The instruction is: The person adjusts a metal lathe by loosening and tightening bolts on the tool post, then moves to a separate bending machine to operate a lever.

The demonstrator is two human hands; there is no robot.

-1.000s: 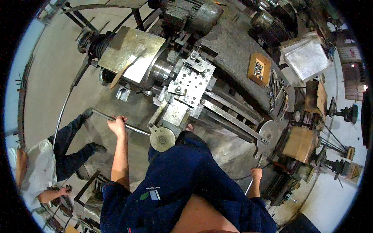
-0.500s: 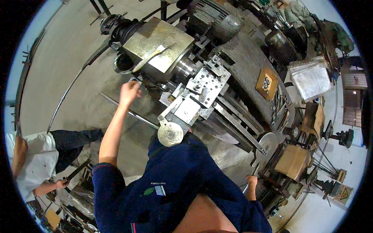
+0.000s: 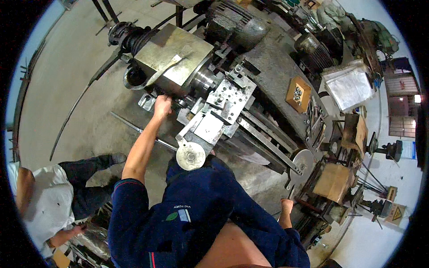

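Observation:
My left hand [image 3: 163,105] is closed at the front of a lathe-like machine, just below its spindle [image 3: 204,80]. What its fingers hold, if anything, is hidden. A small shiny metal piece [image 3: 146,102] is beside that hand. At the lower right, my right hand [image 3: 286,206] is wrapped round a metal lever [image 3: 292,192], close to the machine's round handwheel [image 3: 304,161]. Between my hands lies the drilled tool block [image 3: 230,100] on its slide. A round, pale dial plate [image 3: 191,156] with a handle sits nearest my body.
A pale, brush-like tool [image 3: 163,71] lies on the metal housing [image 3: 192,42]. A cardboard box [image 3: 298,94] of small metal parts sits on the bench, wrenches nearby. A long rod [image 3: 127,123] sticks out leftward. A person in a white shirt [image 3: 49,192] is at the left.
My left hand has moved right and inward, from beside the machine to its front below the spindle. My right hand stays on the lever. The whole view has shifted slightly.

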